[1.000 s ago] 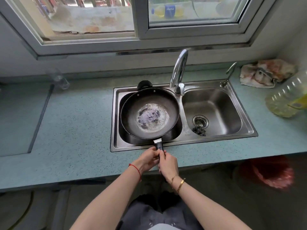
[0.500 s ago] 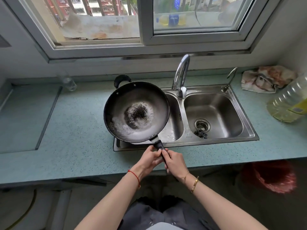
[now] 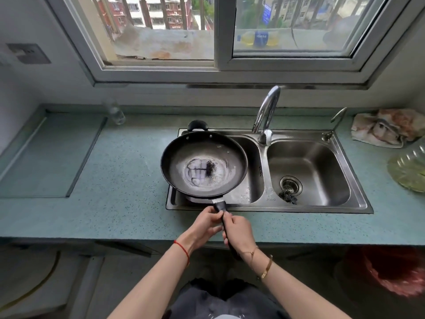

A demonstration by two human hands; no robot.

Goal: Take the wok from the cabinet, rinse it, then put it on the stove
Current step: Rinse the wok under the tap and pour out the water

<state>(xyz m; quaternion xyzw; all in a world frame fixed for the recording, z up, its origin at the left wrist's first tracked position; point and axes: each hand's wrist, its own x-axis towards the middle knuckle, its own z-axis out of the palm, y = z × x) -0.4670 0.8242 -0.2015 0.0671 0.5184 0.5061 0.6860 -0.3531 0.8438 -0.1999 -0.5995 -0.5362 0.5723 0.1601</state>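
Observation:
The black wok (image 3: 177, 157) hovers level over the left basin of the steel double sink (image 3: 345, 207), with a shallow pool of water and dark specks at its bottom. Its long black handle points toward me. My left hand (image 3: 204, 223) grips the handle near the pan. Just behind it on the same handle is my right hand (image 3: 239, 231), also wrapped around it. The wok's small helper handle (image 3: 197, 125) sticks out at the far rim. The chrome tap (image 3: 266, 113) arches over the divider between the basins; no water runs from it.
A blue-green counter (image 3: 115, 180) surrounds the sink, with a recessed panel (image 3: 50, 155) at left and a small glass (image 3: 116, 112) at the back. A crumpled cloth (image 3: 386, 127) and an oil bottle (image 3: 409, 171) sit at right. A red bag (image 3: 391, 270) lies below.
The wok went from resting in the left basin to being lifted and tilted left, then came back level over the basin. The water inside has settled to the middle.

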